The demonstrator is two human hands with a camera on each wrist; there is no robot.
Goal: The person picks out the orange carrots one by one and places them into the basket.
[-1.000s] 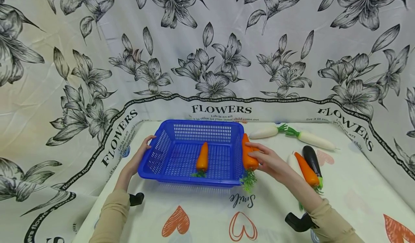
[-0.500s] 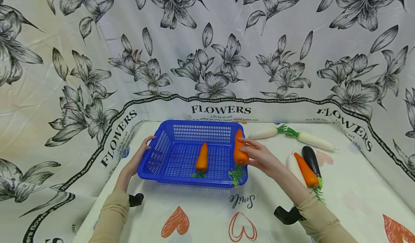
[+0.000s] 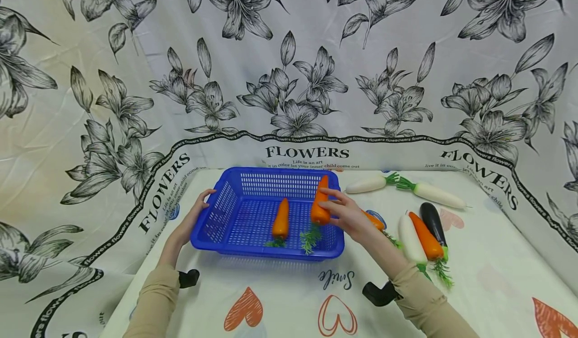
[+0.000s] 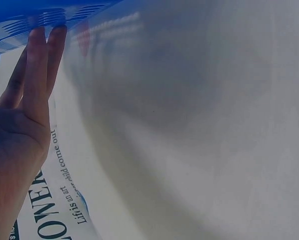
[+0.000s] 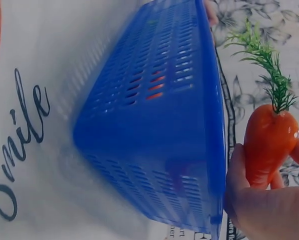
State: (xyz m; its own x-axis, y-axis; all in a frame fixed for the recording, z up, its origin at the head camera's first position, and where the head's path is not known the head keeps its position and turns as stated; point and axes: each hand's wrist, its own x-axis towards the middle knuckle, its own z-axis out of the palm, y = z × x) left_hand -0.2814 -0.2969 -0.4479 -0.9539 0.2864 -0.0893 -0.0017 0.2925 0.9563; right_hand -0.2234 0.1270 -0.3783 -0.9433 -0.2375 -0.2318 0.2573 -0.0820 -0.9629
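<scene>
A blue plastic basket [image 3: 266, 250] stands in the middle of the head view, one carrot [image 3: 281, 220] lying inside. My left hand [image 3: 191, 220] holds the basket's left side; in the left wrist view its long fingers [image 4: 37, 75] reach up against the slotted blue plastic. Above the basket's right part, my right hand [image 3: 347, 215] grips a second carrot [image 3: 320, 202] between thumb and fingers, tip pointing away. Its green leafy top hangs toward the near rim. The right wrist view shows this carrot [image 5: 269, 140] beyond the basket rim, leaves up.
Right of the basket, a carrot [image 3: 374, 221] is partly hidden by my right hand. Further right lie a white radish [image 3: 412, 240], a carrot [image 3: 426, 237] and an eggplant [image 3: 432, 221]. Two white radishes [image 3: 368, 184] lie behind. A flowered cloth [image 3: 298, 97] hangs at the back.
My right hand has carried the carrot leftward, from beside the basket's right rim to over its inside. The carrot behind that hand has come into view. My left hand has stayed put.
</scene>
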